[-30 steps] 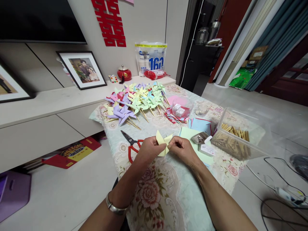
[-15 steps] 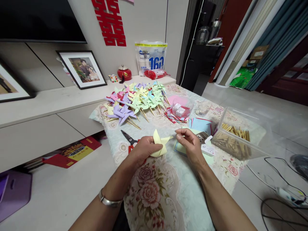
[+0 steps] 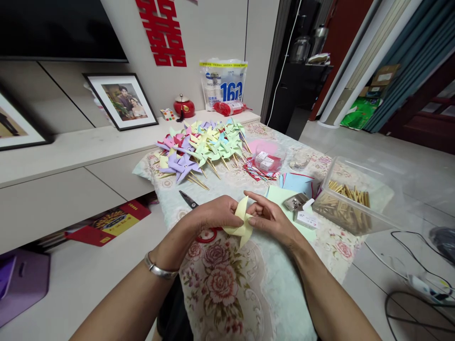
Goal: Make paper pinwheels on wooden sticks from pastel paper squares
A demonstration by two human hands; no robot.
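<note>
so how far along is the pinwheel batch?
Done: a pile of finished pinwheels on sticks lies at the far end of the table. In hand: the left hand and right hand pinch a yellow pinwheel, folded, with no stick visible. Left: a stack of cut paper squares and a clear box of wooden sticks look unused.

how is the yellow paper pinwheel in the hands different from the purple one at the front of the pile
The yellow pinwheel is held off the table between the left hand and right hand; the purple pinwheel lies on the tablecloth at the near edge of the pile. The yellow one shows no stick; the purple one sits on a wooden stick. The colours differ too. Both are folded paper with pointed blades.
</note>
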